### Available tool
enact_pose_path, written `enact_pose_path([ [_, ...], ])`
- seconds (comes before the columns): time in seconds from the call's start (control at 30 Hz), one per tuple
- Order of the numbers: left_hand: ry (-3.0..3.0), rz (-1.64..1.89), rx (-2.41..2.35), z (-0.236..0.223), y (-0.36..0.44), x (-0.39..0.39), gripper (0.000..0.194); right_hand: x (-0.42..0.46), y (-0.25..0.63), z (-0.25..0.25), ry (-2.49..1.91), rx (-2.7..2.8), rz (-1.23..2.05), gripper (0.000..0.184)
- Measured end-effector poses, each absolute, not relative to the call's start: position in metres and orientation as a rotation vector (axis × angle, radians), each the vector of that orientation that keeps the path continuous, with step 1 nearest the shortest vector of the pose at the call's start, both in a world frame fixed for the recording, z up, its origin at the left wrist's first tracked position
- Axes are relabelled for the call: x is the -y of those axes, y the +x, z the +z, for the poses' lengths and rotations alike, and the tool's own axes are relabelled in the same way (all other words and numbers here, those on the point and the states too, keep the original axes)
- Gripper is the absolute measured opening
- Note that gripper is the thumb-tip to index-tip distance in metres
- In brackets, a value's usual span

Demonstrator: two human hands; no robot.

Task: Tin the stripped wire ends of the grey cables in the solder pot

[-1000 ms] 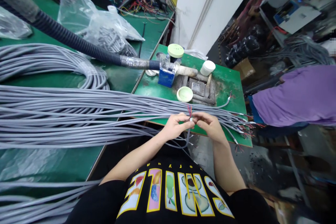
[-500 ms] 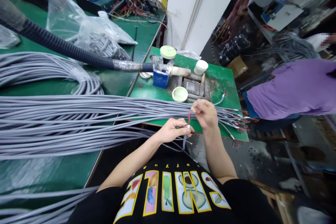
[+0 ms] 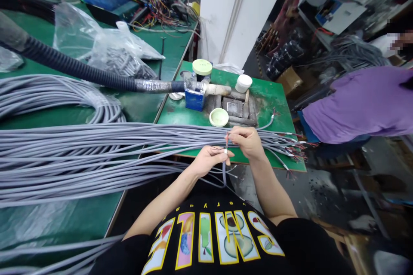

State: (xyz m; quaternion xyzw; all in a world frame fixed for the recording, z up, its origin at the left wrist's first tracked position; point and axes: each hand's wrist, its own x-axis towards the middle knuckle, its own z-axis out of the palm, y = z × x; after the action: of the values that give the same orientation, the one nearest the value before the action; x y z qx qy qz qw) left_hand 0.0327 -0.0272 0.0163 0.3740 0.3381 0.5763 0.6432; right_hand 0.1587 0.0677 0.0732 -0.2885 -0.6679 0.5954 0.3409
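Note:
Near the front edge of the green table, my left hand (image 3: pixel 209 159) pinches a grey cable (image 3: pixel 224 174) just below its stripped end, where a white band shows. Thin red and dark wires (image 3: pixel 226 139) stick up from that end. My right hand (image 3: pixel 247 141) has its thumb and fingertips closed on the tips of these wires. Behind both hands runs a thick bundle of grey cables (image 3: pixel 129 136), lying across the table from left to right. Its stripped ends (image 3: pixel 295 148), with red and dark wires, fan out to the right of my right hand.
Beyond the bundle are a small open tub (image 3: pixel 219 117), a white jar (image 3: pixel 243 83), a green-lidded jar (image 3: pixel 202 67) and a metal-framed square plate (image 3: pixel 234 107). A ribbed hose (image 3: pixel 80 64) crosses from the left. A person in purple (image 3: pixel 358 103) is at the right.
My right hand has come down and slightly left, its fingers now closed at the wire tips. The wires look more upright and spread. The view has shifted slightly.

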Motion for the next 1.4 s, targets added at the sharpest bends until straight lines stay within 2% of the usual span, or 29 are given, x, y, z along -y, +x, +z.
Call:
enact_pose_path([
  [0.13, 0.741, 1.363, -0.792, 0.02, 0.031, 0.025, 0.039, -0.066, 0.156, 0.07, -0.766, 1.683, 1.427, 0.011],
  [0.33, 0.727, 1.349, -0.751, 0.019, 0.033, 0.024, 0.033, -0.062, 0.148, 0.081, -0.846, 1.76, 1.554, 0.013],
  [0.57, 0.518, 1.412, -0.698, 0.02, 0.03, 0.022, 0.035, -0.06, 0.146, 0.076, -0.859, 1.77, 1.337, 0.013],
  [0.7, 0.418, 1.483, -0.653, 0.021, 0.024, 0.019, 0.036, -0.057, 0.16, 0.067, -0.798, 1.923, 1.017, 0.01],
  [0.9, 0.328, 1.507, -0.61, 0.02, 0.021, 0.017, 0.035, -0.046, 0.175, 0.058, -0.391, 2.328, 0.39, 0.034],
  [1.07, 0.375, 1.515, -0.603, 0.024, 0.026, 0.017, 0.033, -0.045, 0.17, 0.047, -0.186, 2.443, 0.105, 0.033],
  [1.2, 0.654, 1.541, -0.843, 0.031, 0.018, 0.02, 0.039, -0.063, 0.173, 0.055, -0.34, 2.301, 0.179, 0.026],
  [1.4, 1.451, 1.594, -1.644, 0.033, -0.015, 0.019, 0.02, -0.102, 0.175, 0.081, -0.713, 2.074, 0.34, 0.025],
])
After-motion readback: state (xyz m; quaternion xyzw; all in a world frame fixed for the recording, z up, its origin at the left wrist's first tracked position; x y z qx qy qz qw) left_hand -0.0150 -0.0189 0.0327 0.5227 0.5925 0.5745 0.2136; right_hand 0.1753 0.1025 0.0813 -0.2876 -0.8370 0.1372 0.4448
